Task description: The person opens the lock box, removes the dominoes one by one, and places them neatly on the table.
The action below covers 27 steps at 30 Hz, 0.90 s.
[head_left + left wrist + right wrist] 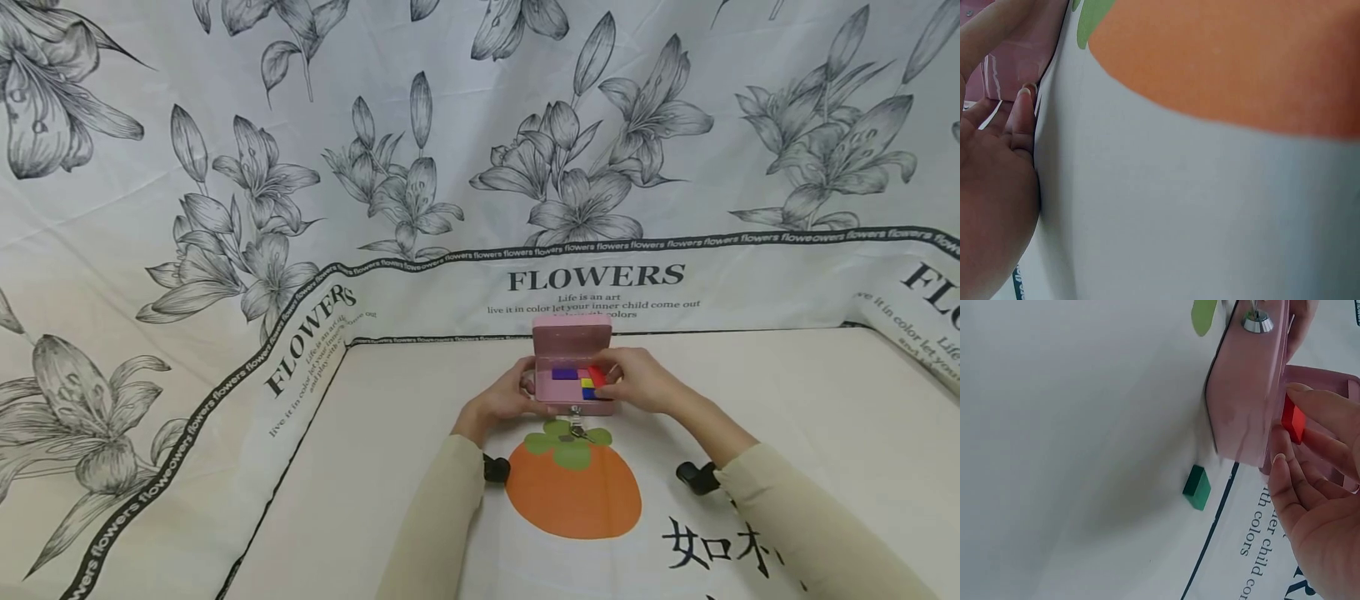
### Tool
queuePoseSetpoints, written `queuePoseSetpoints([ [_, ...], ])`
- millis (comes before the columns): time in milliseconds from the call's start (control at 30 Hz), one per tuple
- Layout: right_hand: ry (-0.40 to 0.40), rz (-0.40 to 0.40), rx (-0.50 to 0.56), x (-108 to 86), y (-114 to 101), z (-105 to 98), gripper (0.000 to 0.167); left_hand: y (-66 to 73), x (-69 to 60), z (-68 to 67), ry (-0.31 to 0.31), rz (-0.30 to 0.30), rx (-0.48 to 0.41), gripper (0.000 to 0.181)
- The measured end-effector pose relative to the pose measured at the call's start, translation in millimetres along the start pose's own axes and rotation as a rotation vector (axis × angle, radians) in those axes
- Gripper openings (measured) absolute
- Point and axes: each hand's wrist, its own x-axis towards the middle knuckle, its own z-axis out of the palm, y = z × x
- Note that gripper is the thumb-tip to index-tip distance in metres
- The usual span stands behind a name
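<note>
A pink metal box (561, 390) stands on the white cloth with its lid (572, 337) raised. My left hand (504, 394) grips its left side, the thumb near the front and the fingers spread along the wall. Between thumb and fingers, my right hand (637, 379) pinches a red block (1293, 420) over the box's right edge. Inside lie a purple block (564, 374), a yellow block (587, 383) and a blue block (588, 393). A small green block (1197, 487) rests on the cloth beside the box's right end.
Keys (577, 430) hang from the lock at the box's front. An orange persimmon print (573, 492) and black characters (701, 546) mark the cloth nearer me. Behind the box rises a flower-printed curtain (420, 296). Black wrist cameras (697, 477) sit by both sleeves.
</note>
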Motion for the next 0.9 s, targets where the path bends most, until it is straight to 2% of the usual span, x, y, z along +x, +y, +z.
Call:
queuePoseSetpoints([
  [167, -0.010, 0.016, -0.011, 1.5, 17.1, -13.2, 0.046, 1.6, 8.3, 0.5, 0.027, -0.006, 0.007, 0.101],
  [400, 0.000, -0.009, -0.052, 2.4, 42.9, -31.6, 0.038, 1.4, 22.1, 0.7, 0.047, 0.007, -0.003, 0.102],
  [667, -0.014, 0.029, -0.073, -6.8, 62.9, -41.8, 0.040, 1.6, 24.9, 1.3, 0.053, -0.004, -0.052, 0.101],
  [900, -0.045, 0.063, -0.081, -10.4, 79.1, -46.3, 0.039, 2.6, 25.1, 1.1, 0.054, -0.001, -0.043, 0.100],
])
